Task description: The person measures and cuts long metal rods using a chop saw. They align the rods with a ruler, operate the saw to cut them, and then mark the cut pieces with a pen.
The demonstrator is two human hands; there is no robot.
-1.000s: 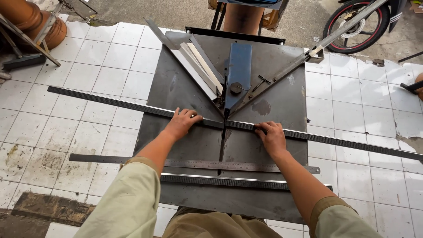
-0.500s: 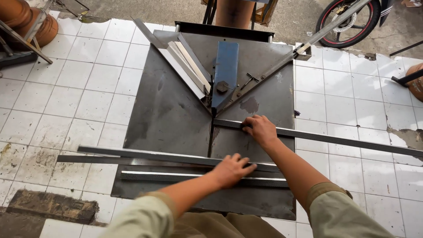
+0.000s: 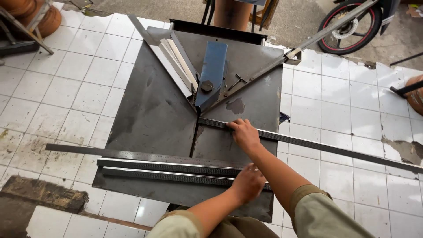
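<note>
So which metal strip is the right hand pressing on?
Find the dark steel table with the blue blade. The strip under the right hand starts at the table's middle and runs off the right edge, alone, unlike those stacked along the near edge.

I see no packages, labels, signs or screens anywhere around me here.
</note>
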